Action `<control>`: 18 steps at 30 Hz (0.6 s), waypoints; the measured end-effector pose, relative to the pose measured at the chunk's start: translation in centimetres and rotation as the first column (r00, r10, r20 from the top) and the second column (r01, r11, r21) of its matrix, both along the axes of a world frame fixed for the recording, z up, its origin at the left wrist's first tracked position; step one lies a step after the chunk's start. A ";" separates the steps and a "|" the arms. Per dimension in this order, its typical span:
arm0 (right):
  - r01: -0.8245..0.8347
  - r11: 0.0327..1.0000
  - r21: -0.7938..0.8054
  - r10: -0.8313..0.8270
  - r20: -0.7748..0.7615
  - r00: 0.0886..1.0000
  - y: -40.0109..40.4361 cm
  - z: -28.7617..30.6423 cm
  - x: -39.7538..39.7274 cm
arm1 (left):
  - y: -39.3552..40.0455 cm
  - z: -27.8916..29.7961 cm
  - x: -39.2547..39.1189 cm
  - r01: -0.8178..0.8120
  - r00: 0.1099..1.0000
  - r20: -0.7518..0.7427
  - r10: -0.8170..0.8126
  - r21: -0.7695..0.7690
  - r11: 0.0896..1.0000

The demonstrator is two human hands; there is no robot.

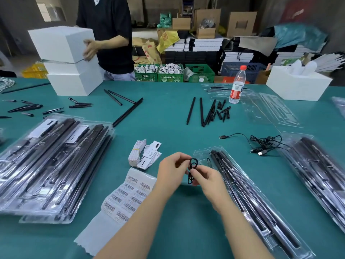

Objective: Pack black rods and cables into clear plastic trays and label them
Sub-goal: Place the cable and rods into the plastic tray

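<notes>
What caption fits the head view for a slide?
Both hands, left hand and right hand, hold a coiled black cable beside an open clear tray.

Matt cloth, glossy plastic.
On the matt green table cloth [168,113], the clear tray [265,217] is glossy plastic; rods [190,110] look matt black.

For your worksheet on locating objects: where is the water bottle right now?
In the head view, the bottle stands upright at the table's far right, on clear trays, left of the white box.
</notes>
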State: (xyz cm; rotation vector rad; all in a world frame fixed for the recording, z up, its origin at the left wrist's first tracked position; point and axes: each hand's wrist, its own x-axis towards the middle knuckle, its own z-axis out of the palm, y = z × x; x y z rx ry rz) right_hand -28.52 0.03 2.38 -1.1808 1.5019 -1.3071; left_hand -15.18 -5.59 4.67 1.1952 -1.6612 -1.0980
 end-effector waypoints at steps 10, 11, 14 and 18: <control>0.170 0.984 -0.049 -0.138 0.394 0.909 0.3 -1.8 0.5 | 1.0 -1.5 -0.8 0.126 0.969 0.236 -0.074 -0.211 0.969; 0.181 0.982 -0.049 -0.142 0.434 0.890 0.2 -1.8 0.5 | 1.1 -1.5 -0.7 0.127 0.977 0.193 -0.092 -0.178 0.976; 0.176 0.983 -0.060 -0.122 0.507 0.853 -0.1 -2.0 0.2 | 1.2 -1.5 -0.1 0.119 0.990 0.091 -0.111 -0.090 0.989; 0.162 0.983 -0.081 -0.105 0.473 0.875 -0.4 -2.4 -0.1 | 1.5 -1.8 0.2 0.072 0.997 0.024 -0.070 -0.101 0.992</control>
